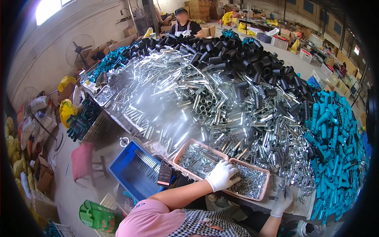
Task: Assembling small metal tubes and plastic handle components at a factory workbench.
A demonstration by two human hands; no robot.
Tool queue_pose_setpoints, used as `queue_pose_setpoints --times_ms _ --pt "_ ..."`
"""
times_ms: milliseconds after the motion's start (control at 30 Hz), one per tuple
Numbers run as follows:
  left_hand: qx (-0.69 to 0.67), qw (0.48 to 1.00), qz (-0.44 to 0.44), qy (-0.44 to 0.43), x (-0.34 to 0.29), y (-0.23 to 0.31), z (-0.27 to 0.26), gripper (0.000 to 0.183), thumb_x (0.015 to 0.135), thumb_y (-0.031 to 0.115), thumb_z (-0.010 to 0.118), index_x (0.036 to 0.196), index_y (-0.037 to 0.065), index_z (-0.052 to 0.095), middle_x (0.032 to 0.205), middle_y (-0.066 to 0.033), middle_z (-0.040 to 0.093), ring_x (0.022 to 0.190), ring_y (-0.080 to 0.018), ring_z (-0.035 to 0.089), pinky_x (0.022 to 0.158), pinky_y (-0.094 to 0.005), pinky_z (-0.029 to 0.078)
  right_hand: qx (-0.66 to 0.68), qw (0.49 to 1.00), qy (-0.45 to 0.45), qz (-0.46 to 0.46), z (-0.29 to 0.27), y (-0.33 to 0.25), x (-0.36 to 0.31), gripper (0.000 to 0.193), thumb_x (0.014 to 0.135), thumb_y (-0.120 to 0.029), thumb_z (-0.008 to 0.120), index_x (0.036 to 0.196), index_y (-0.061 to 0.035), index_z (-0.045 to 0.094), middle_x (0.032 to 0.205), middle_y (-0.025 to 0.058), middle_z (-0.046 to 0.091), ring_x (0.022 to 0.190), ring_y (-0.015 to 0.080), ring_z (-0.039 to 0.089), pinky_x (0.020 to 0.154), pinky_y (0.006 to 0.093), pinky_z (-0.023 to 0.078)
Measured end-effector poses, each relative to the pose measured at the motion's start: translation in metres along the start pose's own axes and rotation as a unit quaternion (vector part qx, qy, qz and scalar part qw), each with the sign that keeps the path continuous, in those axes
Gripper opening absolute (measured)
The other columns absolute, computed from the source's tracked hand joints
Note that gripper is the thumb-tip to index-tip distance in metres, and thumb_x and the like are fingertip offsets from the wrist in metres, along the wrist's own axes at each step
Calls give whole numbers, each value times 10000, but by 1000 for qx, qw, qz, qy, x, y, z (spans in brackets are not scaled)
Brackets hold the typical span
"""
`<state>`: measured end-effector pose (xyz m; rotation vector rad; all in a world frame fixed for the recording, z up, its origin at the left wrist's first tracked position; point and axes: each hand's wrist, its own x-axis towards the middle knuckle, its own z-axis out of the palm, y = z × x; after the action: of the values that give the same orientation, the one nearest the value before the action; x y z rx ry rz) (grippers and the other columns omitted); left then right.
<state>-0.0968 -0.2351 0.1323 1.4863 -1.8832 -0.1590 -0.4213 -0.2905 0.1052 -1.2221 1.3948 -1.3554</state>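
My left hand (222, 177), in a white glove, reaches over the near left corner of a pink tray (267, 182) filled with small metal hardware (248, 179). Its fingers are bent together at the pieces; anything between them is too small to name. Left of it stands a second pink tray (176, 158) with slim metal pins (197, 158). My right hand (282, 202), also gloved, is at the table's near edge, right of the trays, beside loose small metal parts (294, 173). Its fingers point away from me and are blurred, so their grip is unclear.
Metal tubes (209, 100) heap over the table, with black plastic sleeves (260, 63) behind and teal tool handles (329, 158) at right. A blue bin (122, 173) holding metal rods and a dark box (165, 173) sit left. A person (185, 27) is across the table.
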Motion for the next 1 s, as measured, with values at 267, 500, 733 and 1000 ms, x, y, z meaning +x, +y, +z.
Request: queue_pose_setpoints --times_ms 267,500,733,1000 --pt "-1 1000 -2 8 -1 -1 2 274 791 303 726 892 50 690 854 -111 658 875 -315 619 831 -433 472 5 1000 2 -17 -1 10 3 212 829 42 587 1033 41 648 865 -7 597 712 64 500 603 211 394" --pt "2 1000 -3 -8 1 0 0 277 790 308 728 897 55 687 868 -119 659 884 -325 623 825 -437 484 -7 998 5 -64 -10 37 13 195 852 11 616 1041 15 664 829 -27 592 611 36 448 515 198 331" --pt "2 1000 -12 -12 -1 -1 2 285 794 312 723 911 54 690 871 -118 660 889 -326 623 824 -434 487 -2 1000 -13 -17 -10 26 9 224 807 57 597 1025 59 647 940 26 645 827 107 559 765 255 459" --pt "16 1000 2 -7 1 0 0 293 760 302 760 898 57 681 884 -102 663 873 -304 628 796 -415 500 -11 999 -16 -26 -5 11 4 229 808 46 586 1028 60 648 922 18 634 806 96 549 739 247 451"
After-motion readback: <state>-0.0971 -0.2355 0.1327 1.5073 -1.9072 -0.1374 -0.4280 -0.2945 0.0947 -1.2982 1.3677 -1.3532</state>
